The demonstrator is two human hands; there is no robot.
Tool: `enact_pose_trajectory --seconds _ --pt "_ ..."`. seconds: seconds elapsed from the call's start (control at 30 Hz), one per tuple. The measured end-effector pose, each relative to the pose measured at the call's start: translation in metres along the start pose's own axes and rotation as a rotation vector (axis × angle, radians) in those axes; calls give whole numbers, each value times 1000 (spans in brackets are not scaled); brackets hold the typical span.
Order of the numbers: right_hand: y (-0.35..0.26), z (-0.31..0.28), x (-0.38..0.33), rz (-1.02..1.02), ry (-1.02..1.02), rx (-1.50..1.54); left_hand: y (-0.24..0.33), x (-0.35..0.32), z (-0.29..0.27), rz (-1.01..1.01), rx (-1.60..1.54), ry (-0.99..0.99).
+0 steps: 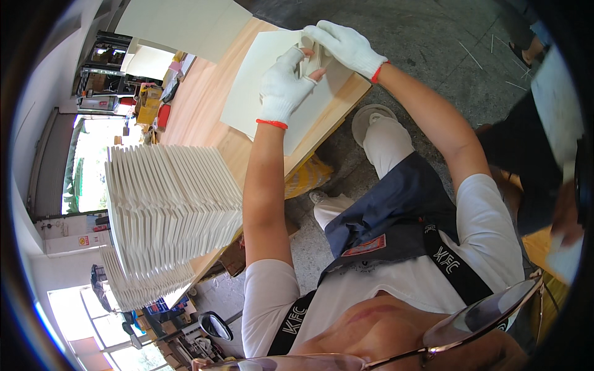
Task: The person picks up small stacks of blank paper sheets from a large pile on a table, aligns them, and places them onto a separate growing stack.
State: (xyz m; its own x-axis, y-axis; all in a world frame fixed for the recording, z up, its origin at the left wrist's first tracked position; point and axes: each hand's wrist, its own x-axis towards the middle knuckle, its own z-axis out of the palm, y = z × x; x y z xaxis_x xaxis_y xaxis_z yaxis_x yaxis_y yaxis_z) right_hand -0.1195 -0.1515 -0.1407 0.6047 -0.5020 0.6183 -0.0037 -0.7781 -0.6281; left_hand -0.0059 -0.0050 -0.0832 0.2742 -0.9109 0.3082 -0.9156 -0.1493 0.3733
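My left hand [286, 89], in a white knitted glove with a red cuff and bare thumb and fingertip, rests over a pale sheet [250, 89]. Its thumb and forefinger are apart, close to a pale rolled piece [307, 42]. Around the outer side of that piece, my right hand [349, 48] is closed, in a matching white glove. Its thumb and the underside of the piece are hidden, and what the piece is made of is unclear. The sheet lies at a slant on the wooden table [204, 102], near its right edge.
A tall stack of bent white panels [179, 204] stands on the table at left, with a lower stack [145, 278] behind. A large pale board [185, 25] lies at the far end. Another person [526, 148] is at right. Thin strips [470, 55] litter the grey floor.
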Motion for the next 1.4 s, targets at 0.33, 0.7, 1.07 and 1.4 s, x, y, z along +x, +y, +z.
enact_pose_trajectory --seconds 0.33,0.7,1.07,1.4 --pt "4 -39 -2 -240 -167 -579 2 0 -3 -56 -141 -28" --pt "-5 -6 2 318 -81 109 -12 2 5 -119 -158 -64" --pt "-8 -8 -2 295 -62 136 -9 2 3 -99 -135 -42" --pt "-15 -10 -4 339 -64 173 -1 -1 1 23 -159 59"
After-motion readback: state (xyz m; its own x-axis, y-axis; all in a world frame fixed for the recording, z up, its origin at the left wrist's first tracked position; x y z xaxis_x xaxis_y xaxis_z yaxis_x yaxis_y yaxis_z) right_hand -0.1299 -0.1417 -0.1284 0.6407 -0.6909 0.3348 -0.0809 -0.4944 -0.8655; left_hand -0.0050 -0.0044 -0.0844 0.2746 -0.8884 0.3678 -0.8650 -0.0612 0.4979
